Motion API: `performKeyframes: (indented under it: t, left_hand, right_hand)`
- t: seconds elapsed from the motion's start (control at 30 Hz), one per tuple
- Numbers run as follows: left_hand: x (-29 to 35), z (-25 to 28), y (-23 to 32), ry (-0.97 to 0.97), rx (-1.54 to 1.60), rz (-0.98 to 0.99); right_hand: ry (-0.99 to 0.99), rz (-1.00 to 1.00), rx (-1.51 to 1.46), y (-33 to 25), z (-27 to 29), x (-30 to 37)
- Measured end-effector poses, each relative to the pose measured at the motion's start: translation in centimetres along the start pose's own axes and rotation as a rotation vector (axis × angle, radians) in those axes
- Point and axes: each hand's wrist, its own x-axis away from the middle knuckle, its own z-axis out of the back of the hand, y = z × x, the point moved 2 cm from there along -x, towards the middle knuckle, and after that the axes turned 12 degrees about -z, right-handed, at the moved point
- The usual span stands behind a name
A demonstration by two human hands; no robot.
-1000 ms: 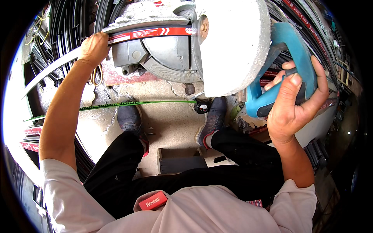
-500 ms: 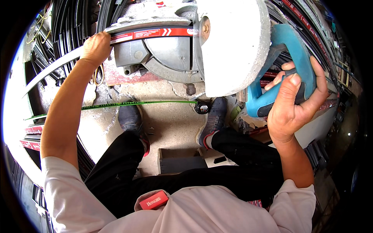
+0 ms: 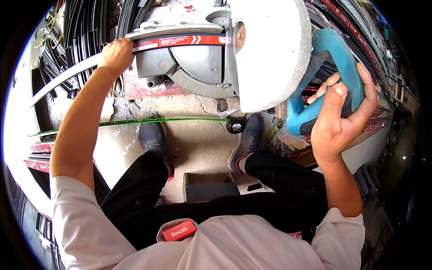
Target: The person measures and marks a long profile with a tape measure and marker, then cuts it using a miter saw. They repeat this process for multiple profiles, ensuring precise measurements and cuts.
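Note:
A mitre saw (image 3: 198, 67) with a grey metal base stands in front of me at the top middle. Its large round white guard (image 3: 272, 54) hides most of the blade. Along the fence lies a long strip (image 3: 180, 40) with a red printed label, running under the guard and out to the left. My left hand (image 3: 116, 56) is closed round the strip at the fence's left end. On the right, my right hand (image 3: 337, 114) is wrapped round the saw's teal handle (image 3: 351, 54), thumb on the near side and fingers through the loop.
A tape measure (image 3: 235, 125) lies near my right shoe, its green blade (image 3: 180, 119) stretched left. Black strips (image 3: 85, 36) pile up at the far left, and red-labelled strips (image 3: 346, 22) at the far right. A small grey box (image 3: 211, 191) sits between my legs.

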Motion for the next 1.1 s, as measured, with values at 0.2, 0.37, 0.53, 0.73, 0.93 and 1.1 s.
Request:
performKeyframes:
  t: [0.2,0.37,0.53,0.73,0.93,1.1]
  left_hand:
    - [-0.09,-0.33,-0.03,0.009,0.005,-0.018]
    - [0.09,-0.05,0.04,-0.003,0.009,0.000]
    - [-0.10,0.29,0.26,-0.040,0.024,0.024]
    - [0.01,0.57,0.31,-0.029,0.025,0.015]
    - [0.06,0.59,0.44,-0.023,0.029,0.011]
    - [0.11,0.33,0.21,-0.022,0.025,0.011]
  right_hand:
    - [0.003,0.011,0.004,0.29,-0.18,0.44]
    - [-0.015,0.002,0.014,0.42,-0.15,0.62]
    - [-0.018,0.020,0.009,0.53,-0.08,0.73]
    - [-0.017,0.029,-0.005,0.67,-0.19,0.74]
    - [-0.016,0.025,-0.002,0.64,-0.15,0.80]
    - [-0.019,0.004,-0.006,0.66,-0.13,0.95]
